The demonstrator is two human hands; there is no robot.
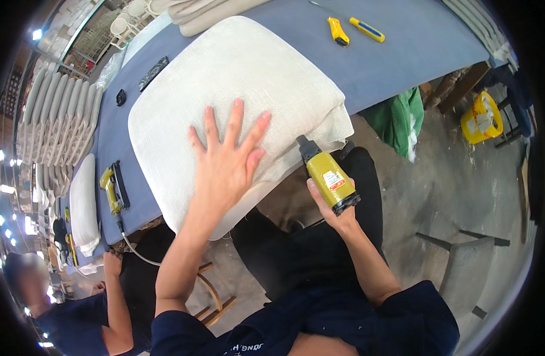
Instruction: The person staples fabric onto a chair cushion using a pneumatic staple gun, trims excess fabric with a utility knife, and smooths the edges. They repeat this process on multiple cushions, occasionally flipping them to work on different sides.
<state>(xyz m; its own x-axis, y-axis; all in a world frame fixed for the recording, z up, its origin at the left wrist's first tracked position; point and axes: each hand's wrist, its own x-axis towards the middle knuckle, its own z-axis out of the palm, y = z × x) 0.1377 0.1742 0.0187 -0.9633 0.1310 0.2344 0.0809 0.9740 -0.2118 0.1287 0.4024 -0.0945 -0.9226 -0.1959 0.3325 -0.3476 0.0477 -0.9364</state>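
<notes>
Blue tabletop, cushion past its edge

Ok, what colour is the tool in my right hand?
The tool is yellow-green with black ends, clearest in the head view.

Concrete floor, grey chair, bright lights

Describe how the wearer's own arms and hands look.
Both the left hand and right hand are gloveless, with no ring or watch visible. The forearms are uncovered; short, dark navy sleeves cover the upper arms. No cables or markings show on the arms.
</notes>
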